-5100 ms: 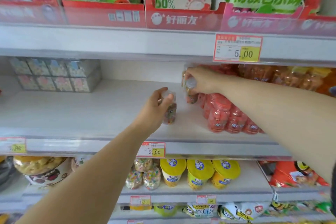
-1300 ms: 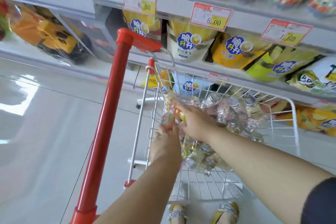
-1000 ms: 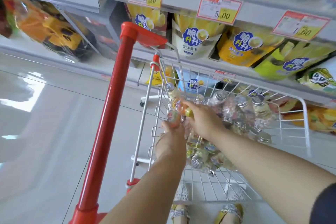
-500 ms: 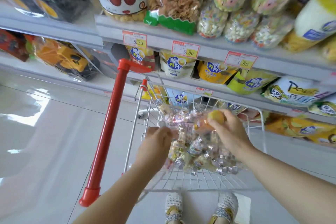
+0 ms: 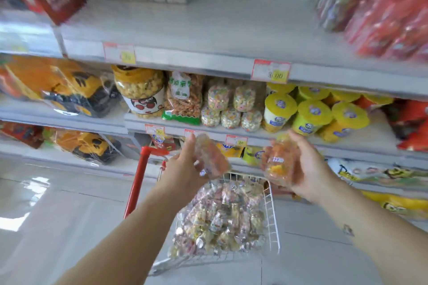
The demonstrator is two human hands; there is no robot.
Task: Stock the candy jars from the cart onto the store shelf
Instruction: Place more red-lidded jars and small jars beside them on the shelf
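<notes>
left hand [image 5: 183,169] gripping candy jar [image 5: 212,159], right hand [image 5: 305,169] gripping another jar [image 5: 276,164]

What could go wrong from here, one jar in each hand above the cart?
1. Slip: the left hand holds the left jar tilted, and the right hand holds the right jar alone. Either could drop onto the jar pile in the cart or hit the floor.
2. Knock-over: the upper shelf has blurred red goods crowded at its right end, and placing jars close by may topple them.
3. Both hands are full, so nothing steadies the cart.
</notes>
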